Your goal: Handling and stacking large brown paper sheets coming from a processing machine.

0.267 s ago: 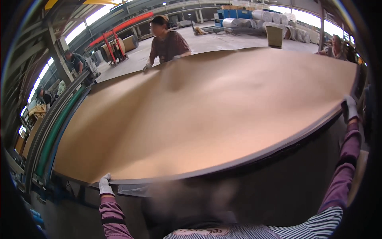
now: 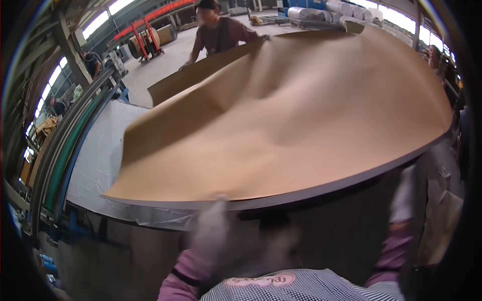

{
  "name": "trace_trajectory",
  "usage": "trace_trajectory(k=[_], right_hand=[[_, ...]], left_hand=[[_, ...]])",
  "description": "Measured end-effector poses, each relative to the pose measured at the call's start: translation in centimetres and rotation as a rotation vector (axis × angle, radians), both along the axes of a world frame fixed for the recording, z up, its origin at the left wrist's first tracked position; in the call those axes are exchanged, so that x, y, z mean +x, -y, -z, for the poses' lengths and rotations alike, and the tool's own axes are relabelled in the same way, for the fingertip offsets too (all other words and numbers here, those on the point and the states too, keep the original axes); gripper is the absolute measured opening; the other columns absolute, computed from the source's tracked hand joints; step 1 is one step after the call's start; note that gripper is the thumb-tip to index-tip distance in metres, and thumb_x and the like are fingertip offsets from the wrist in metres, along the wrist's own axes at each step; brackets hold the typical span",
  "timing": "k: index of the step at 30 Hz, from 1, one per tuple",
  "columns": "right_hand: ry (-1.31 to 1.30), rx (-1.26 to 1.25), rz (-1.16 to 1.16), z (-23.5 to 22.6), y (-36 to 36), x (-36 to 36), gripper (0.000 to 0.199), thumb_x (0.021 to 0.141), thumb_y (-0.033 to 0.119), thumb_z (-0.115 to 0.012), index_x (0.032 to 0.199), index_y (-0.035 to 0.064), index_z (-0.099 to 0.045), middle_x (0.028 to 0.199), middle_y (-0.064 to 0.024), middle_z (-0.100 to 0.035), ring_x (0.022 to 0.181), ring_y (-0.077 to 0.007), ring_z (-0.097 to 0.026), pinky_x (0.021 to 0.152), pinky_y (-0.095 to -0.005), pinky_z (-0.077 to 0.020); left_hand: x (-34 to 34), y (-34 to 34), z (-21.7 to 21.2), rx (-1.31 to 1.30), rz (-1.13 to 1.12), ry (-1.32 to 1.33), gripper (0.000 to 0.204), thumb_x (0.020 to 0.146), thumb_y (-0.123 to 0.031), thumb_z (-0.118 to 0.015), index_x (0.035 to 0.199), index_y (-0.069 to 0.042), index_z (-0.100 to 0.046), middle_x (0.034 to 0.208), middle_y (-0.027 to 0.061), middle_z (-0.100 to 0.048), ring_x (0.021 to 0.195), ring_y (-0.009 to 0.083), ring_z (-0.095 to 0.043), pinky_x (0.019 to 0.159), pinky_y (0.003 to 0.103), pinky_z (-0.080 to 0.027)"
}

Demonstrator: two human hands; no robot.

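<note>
A large brown sheet of paper (image 2: 281, 145), rumpled and lifted in folds, lies over a pale, wrinkled surface (image 2: 95, 150) that shows at the left. My left hand (image 2: 213, 220), in a white glove, is at the sheet's near edge, its fingertips up against that edge. Motion smears its fingers, so its grip is unclear. Lower right, my gloved right hand (image 2: 403, 195) is just below the near edge and also blurred. Across from me a co-worker (image 2: 221, 32) has both hands at the sheet's far edge, one of them raising it.
Along the left runs a machine frame with a green roller (image 2: 65, 180). Another person (image 2: 434, 57) stands at the far right. Behind the co-worker are a red lifting frame (image 2: 143, 42) with a big roll and several wrapped rolls (image 2: 306, 12).
The sheet's left end has shifted right and lifted, baring the pale surface. My left hand has moved right along the near edge. My right hand has come down and inward from the right corner.
</note>
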State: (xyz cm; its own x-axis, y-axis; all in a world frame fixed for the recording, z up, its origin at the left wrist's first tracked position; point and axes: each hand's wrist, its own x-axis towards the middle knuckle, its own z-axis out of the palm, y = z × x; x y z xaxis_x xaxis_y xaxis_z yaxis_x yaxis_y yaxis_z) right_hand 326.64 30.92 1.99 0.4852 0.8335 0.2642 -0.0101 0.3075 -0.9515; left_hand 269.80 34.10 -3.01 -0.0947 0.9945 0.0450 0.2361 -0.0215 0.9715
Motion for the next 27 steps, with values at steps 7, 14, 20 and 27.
trace_trajectory(k=[7,14,20,27], right_hand=[[-0.711,-0.321,-0.112,6.9,-8.3,-26.4,0.028,0.088,0.023,-0.064,0.108,0.0026,-0.064,0.104,-0.0075,-0.064,0.093,-0.0206,-0.062,0.084,-0.0358,-0.0519],[-0.596,-0.51,0.297,9.7,-13.4,-0.7,0.05,0.086,0.046,-0.06,0.116,0.0067,-0.057,0.109,-0.0134,-0.063,0.096,-0.0335,-0.062,0.091,-0.0482,-0.0473],[-0.365,-0.658,0.215,15.8,-13.5,-6.9,0.032,0.082,0.025,-0.07,0.107,0.0071,-0.06,0.088,-0.0058,-0.061,0.079,-0.022,-0.061,0.07,-0.0391,-0.052],[-0.213,-0.683,0.513,20.0,-14.4,4.7,0.034,0.086,0.026,-0.066,0.104,-0.0032,-0.063,0.091,-0.0137,-0.066,0.081,-0.0271,-0.064,0.074,-0.0386,-0.0524]], left_hand=[[9.3,-2.2,0.0,-0.398,0.17,1.318,0.034,0.098,-0.024,-0.05,0.125,-0.003,-0.048,0.117,0.0146,-0.057,0.105,0.0289,-0.06,0.096,0.055,-0.048],[-8.7,-3.6,9.5,-0.38,-0.694,1.067,0.029,0.088,-0.008,-0.062,0.115,0.0,-0.054,0.109,0.0145,-0.06,0.098,0.0306,-0.063,0.087,0.049,-0.056],[-4.2,-2.3,1.7,-0.56,-0.368,0.788,0.028,0.089,-0.031,-0.066,0.101,-0.006,-0.063,0.083,0.0058,-0.066,0.063,0.0139,-0.064,0.05,0.025,-0.052],[2.6,-2.5,4.3,-0.697,-0.163,0.827,0.035,0.093,-0.032,-0.062,0.093,0.002,-0.061,0.072,0.013,-0.066,0.056,0.0173,-0.067,0.047,0.028,-0.056]])
